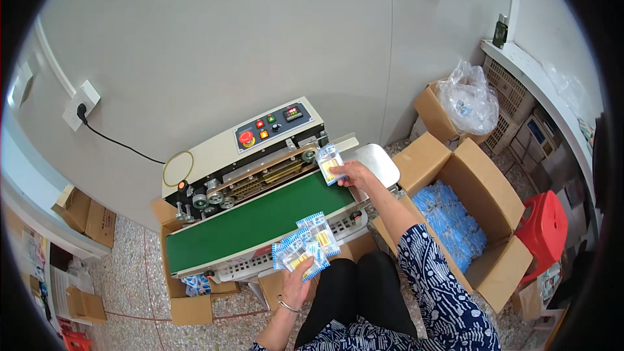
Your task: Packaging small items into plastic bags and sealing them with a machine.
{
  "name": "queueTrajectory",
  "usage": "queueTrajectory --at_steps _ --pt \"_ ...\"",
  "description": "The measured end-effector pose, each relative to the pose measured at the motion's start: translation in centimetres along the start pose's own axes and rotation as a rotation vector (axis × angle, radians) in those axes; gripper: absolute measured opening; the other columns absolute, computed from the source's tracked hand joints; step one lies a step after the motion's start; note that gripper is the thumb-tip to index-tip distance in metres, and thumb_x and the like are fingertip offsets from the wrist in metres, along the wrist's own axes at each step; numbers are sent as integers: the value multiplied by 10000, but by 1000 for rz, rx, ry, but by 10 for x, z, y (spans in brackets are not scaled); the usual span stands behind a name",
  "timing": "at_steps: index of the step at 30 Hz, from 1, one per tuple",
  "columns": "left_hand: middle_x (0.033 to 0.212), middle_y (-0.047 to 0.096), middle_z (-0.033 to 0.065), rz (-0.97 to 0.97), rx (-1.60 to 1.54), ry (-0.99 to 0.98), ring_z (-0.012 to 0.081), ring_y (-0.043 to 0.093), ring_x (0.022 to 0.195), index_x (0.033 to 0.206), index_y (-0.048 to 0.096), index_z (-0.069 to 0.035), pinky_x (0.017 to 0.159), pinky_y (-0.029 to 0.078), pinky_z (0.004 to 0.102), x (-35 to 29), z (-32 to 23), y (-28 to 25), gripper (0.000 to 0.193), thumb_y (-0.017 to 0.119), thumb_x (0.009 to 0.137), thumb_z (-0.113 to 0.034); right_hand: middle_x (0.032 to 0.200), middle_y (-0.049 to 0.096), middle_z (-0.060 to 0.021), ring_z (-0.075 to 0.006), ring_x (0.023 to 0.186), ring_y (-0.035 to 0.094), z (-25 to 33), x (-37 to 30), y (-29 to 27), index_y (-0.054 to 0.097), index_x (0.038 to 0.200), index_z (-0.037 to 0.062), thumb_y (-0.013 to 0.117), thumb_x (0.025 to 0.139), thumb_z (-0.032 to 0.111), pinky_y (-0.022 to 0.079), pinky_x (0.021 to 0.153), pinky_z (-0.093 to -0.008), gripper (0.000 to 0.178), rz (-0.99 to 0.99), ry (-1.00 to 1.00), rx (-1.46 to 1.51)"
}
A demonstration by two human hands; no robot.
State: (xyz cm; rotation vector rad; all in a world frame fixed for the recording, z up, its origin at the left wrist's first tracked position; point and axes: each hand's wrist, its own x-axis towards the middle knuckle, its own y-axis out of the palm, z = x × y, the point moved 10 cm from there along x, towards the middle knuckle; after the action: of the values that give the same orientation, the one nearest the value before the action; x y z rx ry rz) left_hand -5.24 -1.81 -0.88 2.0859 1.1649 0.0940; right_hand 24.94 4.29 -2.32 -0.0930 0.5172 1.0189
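My left hand point(295, 289) grips a few clear plastic packets point(318, 229) with blue-and-white edges and something yellow inside. It is in front of the near edge of a band sealing machine point(242, 146), and the packets fan out past my fingers. Between the thumb and fingers of my right hand point(354, 173) is a single packet point(330, 160) of the same kind. This one stands near-upright over the right end of the green conveyor belt point(260, 221), close to the sealer's entry side. Whether its top edge touches the machine I cannot tell.
Right of the machine, an open cardboard box point(493, 194) holds many blue packets point(448, 221). A red plastic stool point(545, 227) stands beyond it. Another box point(174, 292) sits under the belt's left end. A black power cord point(120, 145) runs from the wall socket to the machine.
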Motion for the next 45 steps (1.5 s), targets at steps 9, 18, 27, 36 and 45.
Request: queueTrajectory --at_steps 9,18,27,36,45 --pt "1083 579 74 7 -4 8 200 577 995 1167 493 -47 861 487 338 24 -1 12 438 619 765 74 681 628 -74 -120 440 556 -4 13 62 610 844 9 719 760 190 426 365 -214 228 185 -12 -173" --pt "1102 583 73 63 -22 64 191 585 989 1158 505 -34 845 485 315 68 -30 24 400 615 778 24 865 649 -80 -116 679 622 -11 -72 61 617 1019 -5 593 852 419 513 550 -231 456 302 0 -104" --pt "1028 614 62 59 59 77 166 605 926 1098 545 -31 794 503 296 74 -18 50 365 656 755 34 736 649 -36 -77 525 577 -21 -88 45 629 953 12 606 867 236 457 454 -188 241 248 -141 60" --pt "1046 603 63 32 21 27 173 594 956 1125 527 -38 812 499 308 62 4 15 404 652 750 43 708 620 -37 -68 496 539 6 -18 -15 599 900 2 585 880 204 411 421 -183 203 11 -117 -31" --pt "1098 597 130 95 59 -22 255 596 1011 1174 487 2 883 480 356 53 23 10 401 591 789 34 739 631 -75 -120 488 580 -1 5 41 594 910 -19 619 851 233 426 392 -204 261 130 -43 -196"
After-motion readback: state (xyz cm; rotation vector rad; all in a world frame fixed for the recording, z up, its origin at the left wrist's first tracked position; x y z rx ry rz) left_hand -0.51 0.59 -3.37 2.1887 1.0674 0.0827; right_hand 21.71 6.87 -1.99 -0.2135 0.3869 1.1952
